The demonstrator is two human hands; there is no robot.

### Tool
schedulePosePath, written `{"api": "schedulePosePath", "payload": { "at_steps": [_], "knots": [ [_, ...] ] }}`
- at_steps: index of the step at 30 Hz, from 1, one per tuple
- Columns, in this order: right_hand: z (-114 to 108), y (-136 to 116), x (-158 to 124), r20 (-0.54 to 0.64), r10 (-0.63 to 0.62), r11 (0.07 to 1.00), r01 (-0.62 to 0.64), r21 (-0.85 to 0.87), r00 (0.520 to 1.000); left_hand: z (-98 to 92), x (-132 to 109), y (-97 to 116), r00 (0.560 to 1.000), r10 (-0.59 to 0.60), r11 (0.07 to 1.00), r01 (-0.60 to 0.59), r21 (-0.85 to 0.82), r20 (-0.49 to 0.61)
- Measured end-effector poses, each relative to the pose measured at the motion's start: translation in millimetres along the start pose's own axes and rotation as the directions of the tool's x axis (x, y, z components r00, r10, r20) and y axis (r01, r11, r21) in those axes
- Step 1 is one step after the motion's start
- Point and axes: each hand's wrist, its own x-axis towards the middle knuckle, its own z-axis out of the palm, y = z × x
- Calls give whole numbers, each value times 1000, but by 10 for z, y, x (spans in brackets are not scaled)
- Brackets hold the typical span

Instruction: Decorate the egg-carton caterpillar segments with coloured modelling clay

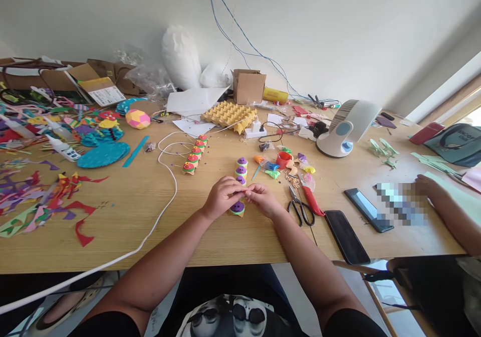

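Both hands meet above a row of purple-topped egg-carton cups (237, 207) on the wooden table. My left hand (224, 195) and my right hand (263, 198) pinch a tiny red piece (246, 192) between their fingertips. The hands hide part of the row; purple tops with small dark dots show behind and below them. To the left stands a finished-looking row of red-topped cups (193, 158) with green bases of colour. On the right sit bags of coloured clay (271, 165) and a red round container (283, 160).
Black-handled scissors (301, 211), a red-handled tool (312, 200) and a black phone (346, 236) lie to the right. A white cable (175, 181) crosses the left side. Behind are a yellow egg tray (228, 115) and white fan (343, 129). Another person's hand (432, 189) rests far right.
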Motion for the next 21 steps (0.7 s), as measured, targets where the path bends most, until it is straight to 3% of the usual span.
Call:
{"api": "schedulePosePath", "payload": {
  "at_steps": [21],
  "knots": [
    [-47,16,5,76,107,972,-121,202,991,-16,-8,22,995,102,992,-102,79,-5]
  ]
}}
